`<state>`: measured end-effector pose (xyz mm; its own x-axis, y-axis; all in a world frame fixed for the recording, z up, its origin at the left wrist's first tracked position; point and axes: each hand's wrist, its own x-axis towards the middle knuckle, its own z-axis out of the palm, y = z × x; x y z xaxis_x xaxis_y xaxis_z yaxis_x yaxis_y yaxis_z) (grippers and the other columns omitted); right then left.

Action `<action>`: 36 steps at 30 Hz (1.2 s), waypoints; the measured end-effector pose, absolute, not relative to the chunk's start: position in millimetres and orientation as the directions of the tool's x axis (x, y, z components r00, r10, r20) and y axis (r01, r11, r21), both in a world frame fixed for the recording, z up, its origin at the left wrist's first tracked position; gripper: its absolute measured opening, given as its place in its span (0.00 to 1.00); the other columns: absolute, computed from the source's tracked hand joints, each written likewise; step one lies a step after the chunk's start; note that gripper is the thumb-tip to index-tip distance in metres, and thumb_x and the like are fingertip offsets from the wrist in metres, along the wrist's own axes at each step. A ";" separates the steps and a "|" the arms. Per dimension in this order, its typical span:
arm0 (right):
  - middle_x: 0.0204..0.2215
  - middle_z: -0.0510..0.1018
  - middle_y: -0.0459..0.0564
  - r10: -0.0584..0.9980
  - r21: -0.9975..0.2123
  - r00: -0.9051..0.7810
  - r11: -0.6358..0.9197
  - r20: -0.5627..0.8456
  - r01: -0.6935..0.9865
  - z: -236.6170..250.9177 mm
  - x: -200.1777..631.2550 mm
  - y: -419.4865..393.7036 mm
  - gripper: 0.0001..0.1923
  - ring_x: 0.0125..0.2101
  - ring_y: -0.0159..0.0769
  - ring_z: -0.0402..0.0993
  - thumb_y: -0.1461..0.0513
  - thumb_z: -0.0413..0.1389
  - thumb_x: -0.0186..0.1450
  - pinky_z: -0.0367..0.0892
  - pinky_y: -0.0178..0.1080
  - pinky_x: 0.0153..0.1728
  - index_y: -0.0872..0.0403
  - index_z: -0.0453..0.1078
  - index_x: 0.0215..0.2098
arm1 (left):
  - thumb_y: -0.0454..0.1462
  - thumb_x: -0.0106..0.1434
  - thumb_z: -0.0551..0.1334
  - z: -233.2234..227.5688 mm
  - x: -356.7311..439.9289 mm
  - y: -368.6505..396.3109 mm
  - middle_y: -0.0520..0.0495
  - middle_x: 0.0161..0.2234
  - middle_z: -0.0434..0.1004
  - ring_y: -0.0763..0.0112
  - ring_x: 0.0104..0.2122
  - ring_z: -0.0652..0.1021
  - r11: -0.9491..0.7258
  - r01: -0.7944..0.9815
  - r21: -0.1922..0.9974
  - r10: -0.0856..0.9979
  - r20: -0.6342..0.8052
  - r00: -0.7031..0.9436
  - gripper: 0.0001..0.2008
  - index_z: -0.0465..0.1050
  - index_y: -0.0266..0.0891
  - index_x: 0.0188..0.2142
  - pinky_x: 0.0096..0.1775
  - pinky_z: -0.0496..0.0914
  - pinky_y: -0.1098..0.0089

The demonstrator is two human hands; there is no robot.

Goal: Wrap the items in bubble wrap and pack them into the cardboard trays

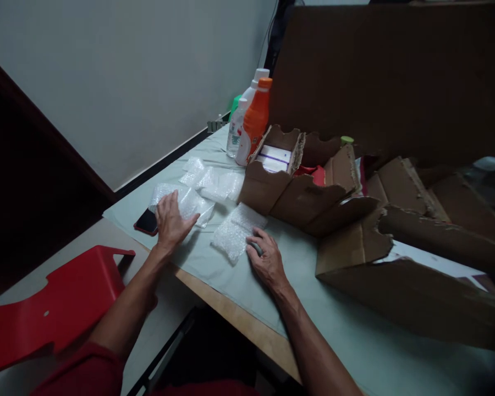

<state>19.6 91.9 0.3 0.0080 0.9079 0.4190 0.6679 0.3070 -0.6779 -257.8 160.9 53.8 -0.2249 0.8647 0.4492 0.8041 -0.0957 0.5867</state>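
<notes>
Left hand (171, 220) lies flat, fingers spread, on a clear bubble-wrap pouch (190, 204) at the near-left of the pale green table cover (239, 286), just beside a dark phone with a red edge (147, 222). Right hand (267, 258) rests palm down, fingers slightly curled over a small dark object at the corner of a second bubble-wrap pouch (237, 231); gripping nothing firmly. Pouches look light, soft, slippery; best pinched at an edge. Torn brown cardboard box (289, 187) behind. Orange plastic bottle (256, 121) label unreadable.
</notes>
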 end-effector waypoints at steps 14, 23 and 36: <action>0.58 0.74 0.61 0.832 -0.625 0.082 0.344 0.549 0.700 8.7 17.8 89.5 0.17 0.57 0.51 0.70 0.59 0.56 0.65 0.66 0.55 0.58 0.55 0.75 0.50 | 0.45 0.53 0.70 105.9 -254.5 135.6 0.48 0.36 0.82 0.67 0.36 0.81 -0.253 -0.273 0.928 0.898 0.120 -0.424 0.18 0.77 0.38 0.41 0.44 0.76 0.67; 0.68 0.61 0.64 0.682 -0.369 -0.154 0.555 0.714 0.746 71.8 1.4 29.7 0.35 0.65 0.52 0.62 0.54 0.60 0.67 0.65 0.54 0.57 0.53 0.56 0.69 | 0.40 0.52 0.72 113.1 -223.7 83.0 0.43 0.45 0.82 0.51 0.54 0.76 -0.347 0.294 0.891 0.911 0.394 -0.118 0.12 0.81 0.42 0.37 0.62 0.68 0.54; 0.67 0.63 0.67 0.787 -0.340 -0.156 0.423 0.596 0.840 78.5 73.0 -111.7 0.43 0.65 0.56 0.62 0.47 0.63 0.64 0.64 0.58 0.57 0.54 0.55 0.70 | 0.46 0.57 0.67 97.2 -96.5 19.8 0.45 0.31 0.79 0.66 0.29 0.78 0.217 -0.300 0.929 0.926 -0.098 0.365 0.12 0.77 0.40 0.33 0.31 0.75 0.67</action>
<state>73.0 -111.7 78.5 -0.1557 0.7874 0.5964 0.8397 0.4235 -0.3399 -96.5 19.8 97.2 0.3647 0.9259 -0.0982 -0.3000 0.2167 0.9290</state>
